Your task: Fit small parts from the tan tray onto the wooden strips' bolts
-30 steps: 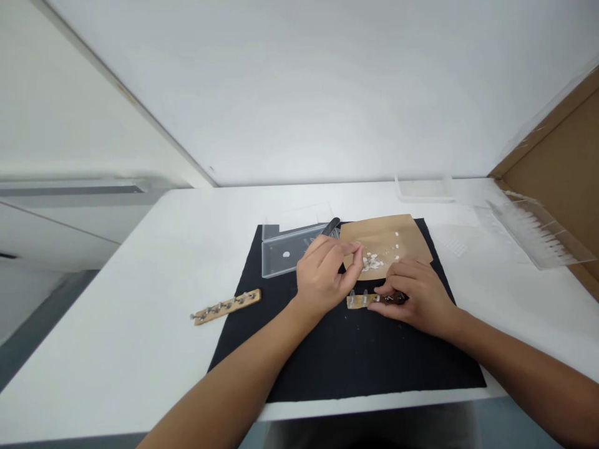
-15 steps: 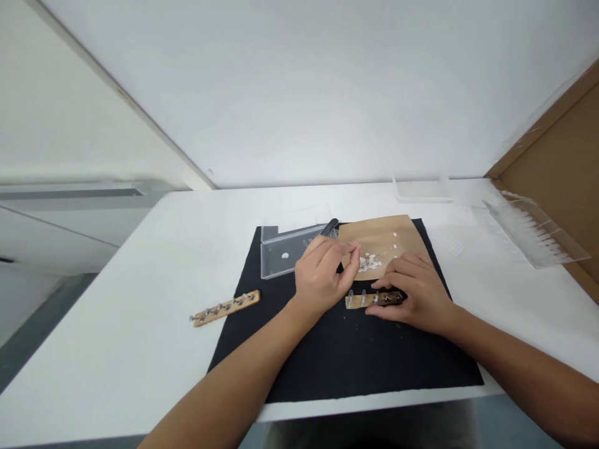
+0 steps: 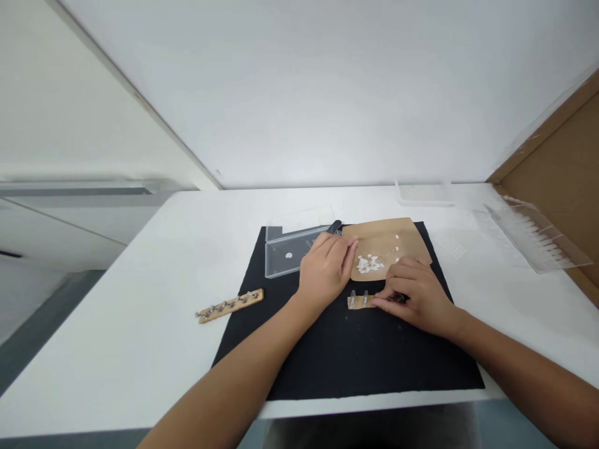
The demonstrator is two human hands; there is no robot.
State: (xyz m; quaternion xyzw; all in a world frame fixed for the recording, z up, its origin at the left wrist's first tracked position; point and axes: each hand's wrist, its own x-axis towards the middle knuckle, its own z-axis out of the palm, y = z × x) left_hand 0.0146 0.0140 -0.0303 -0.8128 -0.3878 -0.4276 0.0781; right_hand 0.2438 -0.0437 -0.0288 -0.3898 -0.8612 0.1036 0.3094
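Narrow tan wooden strip (image 3: 361,302) with small clear pegs upright, flat on black mat (image 3: 327,362), right hand (image 3: 414,296) pinching its right end, left hand (image 3: 327,269) loosely curled just left.

Both forearms bare to the frame edge, no sleeves visible; left hand (image 3: 326,269) and right hand (image 3: 414,293) ungloved, without rings or watch

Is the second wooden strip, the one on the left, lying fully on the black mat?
No, the left wooden strip lies mostly on the white table, with only its right end at the edge of the black mat.
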